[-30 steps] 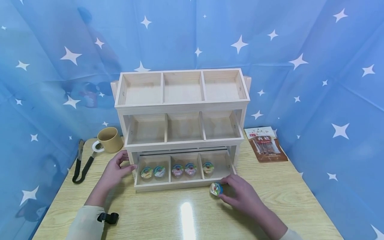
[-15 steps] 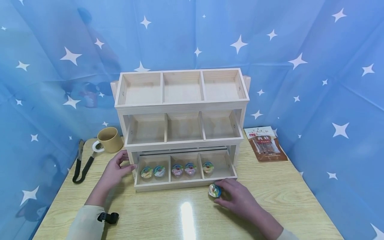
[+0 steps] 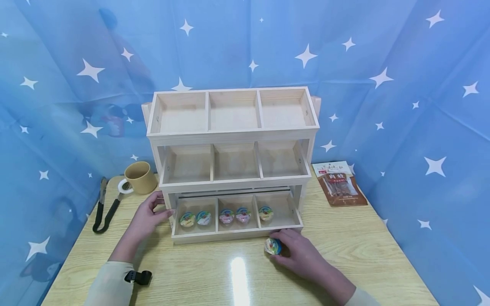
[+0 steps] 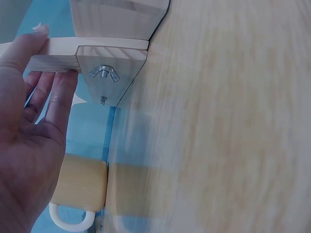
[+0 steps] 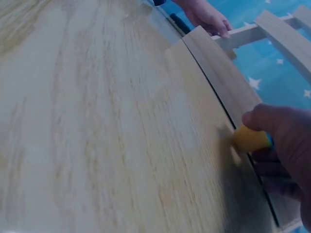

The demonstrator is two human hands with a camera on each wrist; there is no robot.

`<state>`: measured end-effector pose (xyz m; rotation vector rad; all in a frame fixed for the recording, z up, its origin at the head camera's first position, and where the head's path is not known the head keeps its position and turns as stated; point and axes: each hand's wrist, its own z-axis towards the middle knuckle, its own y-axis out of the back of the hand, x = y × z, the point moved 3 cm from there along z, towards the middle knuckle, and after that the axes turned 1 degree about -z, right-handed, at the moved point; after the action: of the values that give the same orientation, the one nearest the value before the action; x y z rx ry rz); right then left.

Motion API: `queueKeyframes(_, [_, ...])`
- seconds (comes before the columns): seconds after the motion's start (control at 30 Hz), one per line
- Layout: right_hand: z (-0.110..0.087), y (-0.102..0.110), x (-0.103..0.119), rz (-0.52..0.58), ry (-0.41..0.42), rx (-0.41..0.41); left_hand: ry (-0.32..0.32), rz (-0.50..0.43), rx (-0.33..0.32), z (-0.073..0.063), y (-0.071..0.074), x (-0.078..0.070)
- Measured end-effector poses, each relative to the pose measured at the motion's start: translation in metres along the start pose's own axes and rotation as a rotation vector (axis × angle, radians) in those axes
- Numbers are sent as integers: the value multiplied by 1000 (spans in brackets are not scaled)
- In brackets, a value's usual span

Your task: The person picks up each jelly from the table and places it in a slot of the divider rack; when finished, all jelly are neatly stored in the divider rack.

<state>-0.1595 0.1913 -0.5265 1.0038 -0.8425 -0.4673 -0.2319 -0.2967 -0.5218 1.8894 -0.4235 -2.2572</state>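
My right hand point(image 3: 300, 254) pinches a small jelly cup point(image 3: 272, 246) with a printed lid, just in front of the bottom tray of a pale wooden three-tier rack point(image 3: 233, 137). In the right wrist view the cup point(image 5: 249, 140) shows yellow between thumb and fingers, close by the tray's front board. At the rack's lower left, my left hand point(image 3: 146, 219) grips its upright point(image 4: 53, 63), thumb on one side and fingers on the other. Several more jelly cups sit in the bottom tray: two in the left compartment, two in the middle, one point(image 3: 266, 213) on the right.
Left of the rack stand a tan mug point(image 3: 141, 178) with a white handle and black-handled tongs point(image 3: 111, 216). A brown snack packet point(image 3: 340, 187) lies on the right. Behind everything hangs a blue star-patterned cloth point(image 3: 245, 42).
My right hand has shifted slightly left and toward me with the jelly cup, away from the tray's front edge. The left hand has stayed on the rack.
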Motion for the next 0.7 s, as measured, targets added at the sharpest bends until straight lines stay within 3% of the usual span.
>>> queueKeyframes(0.4, [0, 2, -3, 192, 30, -9, 17, 26, -1, -1, 1, -1])
queueKeyframes(0.7, [9, 20, -7, 302, 79, -131, 13, 16, -3, -1, 0, -1])
